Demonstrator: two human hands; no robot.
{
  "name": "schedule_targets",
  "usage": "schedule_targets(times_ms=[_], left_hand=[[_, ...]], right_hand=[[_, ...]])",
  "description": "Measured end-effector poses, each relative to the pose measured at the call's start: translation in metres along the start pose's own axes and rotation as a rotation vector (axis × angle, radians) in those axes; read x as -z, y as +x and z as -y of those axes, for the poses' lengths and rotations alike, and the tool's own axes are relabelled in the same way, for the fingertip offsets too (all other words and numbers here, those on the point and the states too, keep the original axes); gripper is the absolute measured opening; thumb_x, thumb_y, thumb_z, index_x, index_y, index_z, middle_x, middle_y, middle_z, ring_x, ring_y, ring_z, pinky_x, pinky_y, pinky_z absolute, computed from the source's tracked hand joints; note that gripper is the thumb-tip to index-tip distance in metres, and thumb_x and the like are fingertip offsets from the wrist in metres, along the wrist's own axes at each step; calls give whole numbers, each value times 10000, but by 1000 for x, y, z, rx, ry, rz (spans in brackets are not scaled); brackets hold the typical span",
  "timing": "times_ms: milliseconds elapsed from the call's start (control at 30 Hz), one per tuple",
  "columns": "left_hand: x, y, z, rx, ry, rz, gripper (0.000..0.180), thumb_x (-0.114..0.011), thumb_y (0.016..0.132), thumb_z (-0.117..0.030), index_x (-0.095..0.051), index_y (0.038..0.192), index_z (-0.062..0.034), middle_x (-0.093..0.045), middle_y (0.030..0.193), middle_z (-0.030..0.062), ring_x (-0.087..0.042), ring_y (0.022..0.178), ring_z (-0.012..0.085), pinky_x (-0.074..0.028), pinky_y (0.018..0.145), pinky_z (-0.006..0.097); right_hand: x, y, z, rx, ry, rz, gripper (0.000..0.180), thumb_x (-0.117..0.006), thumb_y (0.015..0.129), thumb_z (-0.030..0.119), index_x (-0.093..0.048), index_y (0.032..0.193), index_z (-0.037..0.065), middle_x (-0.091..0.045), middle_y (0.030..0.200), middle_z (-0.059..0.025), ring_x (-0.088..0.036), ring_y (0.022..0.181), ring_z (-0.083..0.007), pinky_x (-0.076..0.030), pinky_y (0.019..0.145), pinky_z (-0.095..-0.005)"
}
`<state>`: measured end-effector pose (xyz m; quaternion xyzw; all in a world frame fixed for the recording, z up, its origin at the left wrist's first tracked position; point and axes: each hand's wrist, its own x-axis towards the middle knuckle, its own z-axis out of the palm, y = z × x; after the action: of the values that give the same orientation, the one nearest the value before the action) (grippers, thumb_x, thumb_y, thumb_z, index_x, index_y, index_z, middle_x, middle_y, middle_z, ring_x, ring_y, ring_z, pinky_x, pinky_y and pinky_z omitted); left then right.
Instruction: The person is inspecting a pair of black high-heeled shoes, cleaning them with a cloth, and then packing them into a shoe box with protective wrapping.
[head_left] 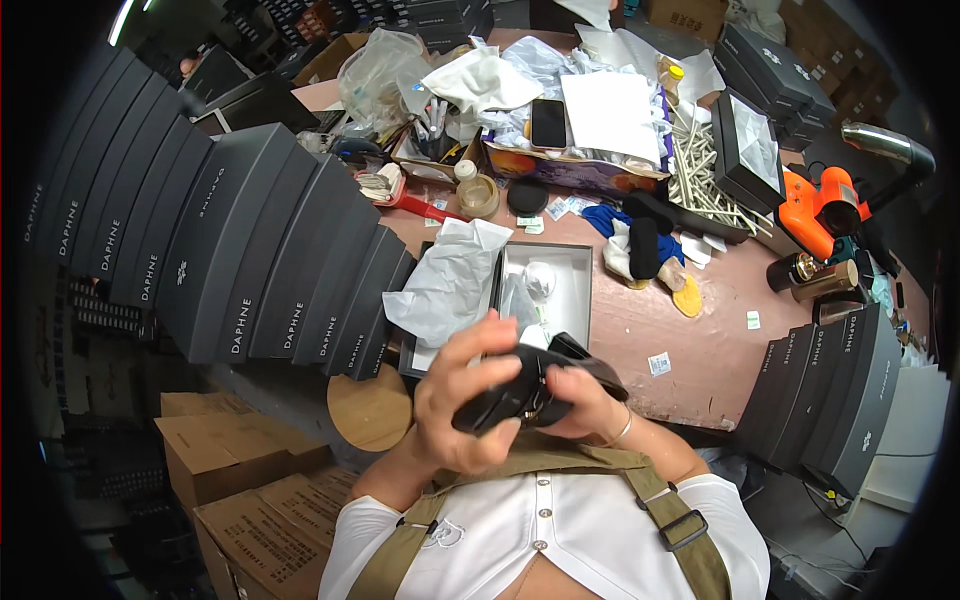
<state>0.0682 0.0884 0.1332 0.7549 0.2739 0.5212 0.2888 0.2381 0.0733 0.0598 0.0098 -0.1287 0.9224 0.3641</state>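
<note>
Black shoe point(510, 390) held in the fingers point(478, 341)

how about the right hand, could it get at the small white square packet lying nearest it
Probably yes: nothing covers the packet, though the right hand would first have to let go of a black shoe-like item.

We see a smooth, softly glossy black shoe point(492, 398) | crinkled white tissue paper point(450, 275) | matt grey cardboard boxes point(228, 240) | matt brown cardboard cartons point(275, 535) | smooth wood-look round top point(368, 412) | glossy phone screen point(548, 123) | shiny orange plastic tool point(806, 215)
</note>
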Motion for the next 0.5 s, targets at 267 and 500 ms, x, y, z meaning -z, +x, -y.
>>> schedule_targets(times_ms=[267,500], left_hand=[[-19,-31,-10,-76,-364,-40,204,-549,661,6,-565,864,14,-593,975,200,-613,925,375,-461,928,588],[-14,-46,-27,-297,-258,-37,182,-589,705,-26,-612,885,-46,-619,975,120,-632,933,330,-457,944,577]], right_hand=[[107,-73,-33,-223,-178,46,720,-872,652,302,-568,1206,-44,-603,1161,-48,-548,1061,-147,-423,947,-294],[-17,-16,15,-250,-621,246,609,-802,736,409,-588,1143,11,-584,1099,-37,-531,1013,-173,-417,916,-301]])
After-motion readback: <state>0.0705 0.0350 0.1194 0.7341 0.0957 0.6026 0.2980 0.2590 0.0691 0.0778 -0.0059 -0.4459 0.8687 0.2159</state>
